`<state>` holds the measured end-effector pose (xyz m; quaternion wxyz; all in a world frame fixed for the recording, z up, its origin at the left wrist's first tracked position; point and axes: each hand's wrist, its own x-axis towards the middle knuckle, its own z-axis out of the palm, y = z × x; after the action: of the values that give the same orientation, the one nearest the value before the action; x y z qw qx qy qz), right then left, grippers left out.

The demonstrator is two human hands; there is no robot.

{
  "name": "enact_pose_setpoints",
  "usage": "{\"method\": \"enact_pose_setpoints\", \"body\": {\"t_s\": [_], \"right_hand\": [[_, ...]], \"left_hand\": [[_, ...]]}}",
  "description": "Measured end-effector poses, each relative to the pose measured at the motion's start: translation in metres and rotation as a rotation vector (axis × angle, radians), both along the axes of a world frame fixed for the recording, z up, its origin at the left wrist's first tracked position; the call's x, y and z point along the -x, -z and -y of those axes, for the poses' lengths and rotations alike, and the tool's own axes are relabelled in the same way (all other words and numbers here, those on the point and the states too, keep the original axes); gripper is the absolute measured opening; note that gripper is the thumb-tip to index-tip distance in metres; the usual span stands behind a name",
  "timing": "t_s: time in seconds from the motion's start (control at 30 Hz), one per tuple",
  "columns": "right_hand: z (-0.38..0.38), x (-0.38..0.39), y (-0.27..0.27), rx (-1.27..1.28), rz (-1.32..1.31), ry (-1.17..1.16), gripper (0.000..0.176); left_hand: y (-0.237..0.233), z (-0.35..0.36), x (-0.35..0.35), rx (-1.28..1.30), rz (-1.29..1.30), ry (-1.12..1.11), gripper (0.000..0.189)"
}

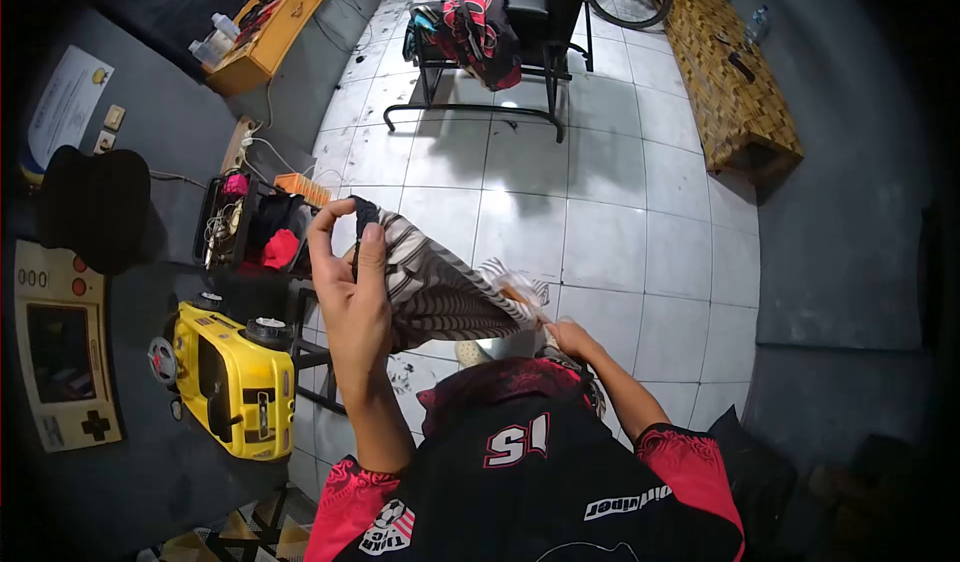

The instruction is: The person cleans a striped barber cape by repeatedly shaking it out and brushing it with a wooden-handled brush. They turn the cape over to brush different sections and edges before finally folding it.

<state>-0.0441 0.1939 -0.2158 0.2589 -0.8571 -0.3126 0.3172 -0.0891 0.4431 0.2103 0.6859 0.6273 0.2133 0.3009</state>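
A grey-and-white striped garment (445, 287) with a dark band along one edge stretches in front of me; its exact kind does not show. My left hand (352, 297) is raised at the left, its thumb and fingers closed on the dark band. Lower and closer to my body, my right hand (572, 340) grips the other end of the cloth, its fingers partly hidden. Some striped fabric bunches up just above the right hand.
Patterned clothes (470, 37) hang over a black metal-framed chair (548, 57) ahead. A woven bench (715, 72) lines the right wall. At left are a wooden desk (270, 47), a crate (228, 227), a black cap (95, 210) and a yellow toy car (232, 387).
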Motion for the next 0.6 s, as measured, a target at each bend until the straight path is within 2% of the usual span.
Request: {"method": "enact_pose_setpoints", "body": {"t_s": [0.1,0.13,0.17,0.2,0.23,0.27,0.33,0.37,0.43,0.5,0.6], "right_hand": [[0.009,-0.005,0.029,0.199,-0.027,0.251,0.049],[0.003,-0.013,0.017,0.134,0.05,0.245,0.052],[-0.004,-0.021,0.005,-0.045,0.107,0.365,0.05],[-0.02,-0.027,-0.047,-0.224,0.161,0.484,0.049],[-0.036,-0.032,-0.104,-0.4,-0.158,0.637,0.045],[-0.05,-0.034,-0.16,-0.573,-0.481,0.782,0.042],[-0.074,-0.027,-0.238,-0.999,-0.657,0.82,0.041],[-0.081,-0.021,-0.264,-1.146,-0.653,0.703,0.042],[-0.092,-0.003,-0.296,-1.242,-0.605,0.6,0.041],[-0.097,0.006,-0.276,-1.128,-0.536,0.305,0.038],[-0.105,0.007,-0.234,-0.902,-0.022,0.251,0.032]], "left_hand": [[0.006,0.0,0.002,0.172,0.092,0.078,0.022],[0.004,-0.002,0.002,0.214,0.084,0.113,0.023],[0.003,-0.004,0.003,0.254,0.077,0.147,0.024],[0.005,-0.007,0.006,0.263,0.035,0.192,0.028],[0.001,0.001,0.0,0.25,0.014,0.162,0.032],[0.003,0.001,-0.002,0.27,0.028,0.231,0.036],[0.005,0.004,-0.007,0.3,0.051,0.297,0.04],[0.005,0.008,-0.013,0.309,0.061,0.289,0.041],[0.002,0.017,-0.02,0.286,0.094,0.297,0.042],[-0.006,0.025,-0.024,0.222,0.141,0.327,0.041],[-0.013,0.024,-0.026,0.186,0.187,0.301,0.041]]}}
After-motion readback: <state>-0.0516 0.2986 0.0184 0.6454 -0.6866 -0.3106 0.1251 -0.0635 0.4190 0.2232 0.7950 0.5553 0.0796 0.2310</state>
